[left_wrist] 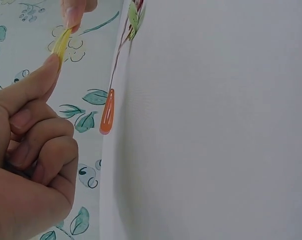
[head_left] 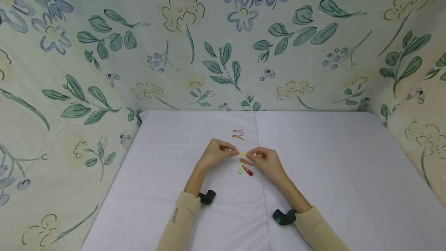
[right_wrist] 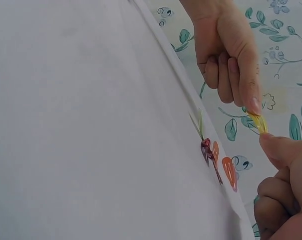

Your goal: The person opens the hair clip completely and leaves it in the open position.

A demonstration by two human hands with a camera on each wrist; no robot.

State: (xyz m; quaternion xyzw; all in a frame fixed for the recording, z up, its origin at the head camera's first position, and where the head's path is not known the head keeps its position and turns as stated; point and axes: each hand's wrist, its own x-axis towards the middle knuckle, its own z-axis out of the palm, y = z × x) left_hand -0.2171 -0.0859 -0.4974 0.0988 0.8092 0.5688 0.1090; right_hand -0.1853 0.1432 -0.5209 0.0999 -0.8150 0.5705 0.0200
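Both hands hold a yellow hair clip (head_left: 242, 153) between them, above the white cloth. My left hand (head_left: 216, 154) pinches one end between thumb and index finger, its other fingers curled into the palm in the left wrist view. At the opposite end, the right hand (head_left: 268, 162) pinches with thumb and fingertip. The fingertips cover both ends of the clip. Just nearer than the hands lie an orange clip (head_left: 246, 162), a light green clip (head_left: 240, 169) and a red clip (head_left: 247, 170). Beyond the hands lie a pink clip (head_left: 238, 131) and another orange clip (head_left: 238, 137), each spread into a V.
White cloth (head_left: 313, 158) covers the table, with a crease running front to back near the clips. Floral fabric (head_left: 223, 42) hangs behind and at both sides. Dark wrist devices (head_left: 283, 217) sit at both cuffs, low over the cloth.
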